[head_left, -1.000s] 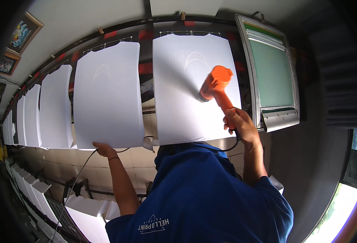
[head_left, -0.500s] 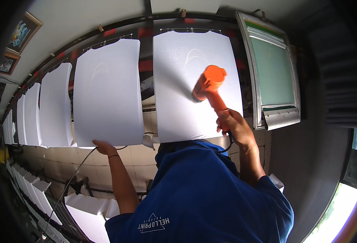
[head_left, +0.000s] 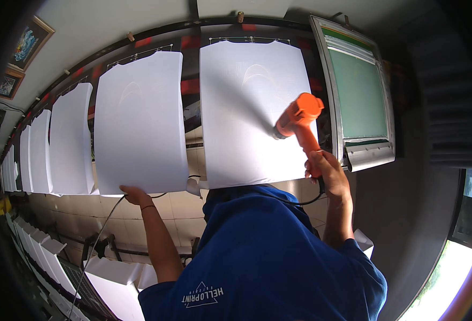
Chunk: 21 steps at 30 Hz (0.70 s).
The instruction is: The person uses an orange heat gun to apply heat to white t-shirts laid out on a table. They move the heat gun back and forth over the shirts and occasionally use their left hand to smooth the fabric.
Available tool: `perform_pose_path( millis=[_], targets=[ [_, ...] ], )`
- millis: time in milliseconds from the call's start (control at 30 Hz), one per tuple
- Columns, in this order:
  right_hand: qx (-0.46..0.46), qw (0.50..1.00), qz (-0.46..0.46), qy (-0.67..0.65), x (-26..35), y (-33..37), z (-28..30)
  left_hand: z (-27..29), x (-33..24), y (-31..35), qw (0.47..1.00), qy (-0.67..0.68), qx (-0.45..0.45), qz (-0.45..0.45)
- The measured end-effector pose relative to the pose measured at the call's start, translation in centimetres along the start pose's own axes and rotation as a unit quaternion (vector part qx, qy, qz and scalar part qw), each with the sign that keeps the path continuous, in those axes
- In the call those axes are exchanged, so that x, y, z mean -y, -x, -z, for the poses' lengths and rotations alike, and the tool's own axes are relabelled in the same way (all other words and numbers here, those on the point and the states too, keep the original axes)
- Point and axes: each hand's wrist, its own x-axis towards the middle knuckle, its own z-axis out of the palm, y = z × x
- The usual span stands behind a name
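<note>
The person wears a deep blue short-sleeved shirt [head_left: 268, 251], its cloth plain and lightly creased across the back and shoulders. A small white printed mark, a triangle with a line of lettering beside it, sits low on the near left part of the shirt. The sleeves end above the elbows, leaving both forearms bare. A thin dark band [head_left: 147, 207] circles the left wrist, just below the left hand [head_left: 134, 193]. The right hand [head_left: 327, 170] is bare, with no glove or ring that can be made out.

single head view, fisheye, close behind worker, facing shirt-covered boards [head_left: 246, 107].
</note>
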Motion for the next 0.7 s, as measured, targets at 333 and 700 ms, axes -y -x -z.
perform_pose_path(
  millis=[333,700],
  targets=[
    [-0.074,0.997,0.008,-0.018,0.1,2.0,0.4,-0.5,-0.1,0.1,0.999,0.001,-0.035,0.005],
    [0.154,0.987,-0.002,0.051,1.6,-2.2,-8.6,-0.2,-0.6,0.6,1.0,0.001,0.007,-0.028]
  ],
)
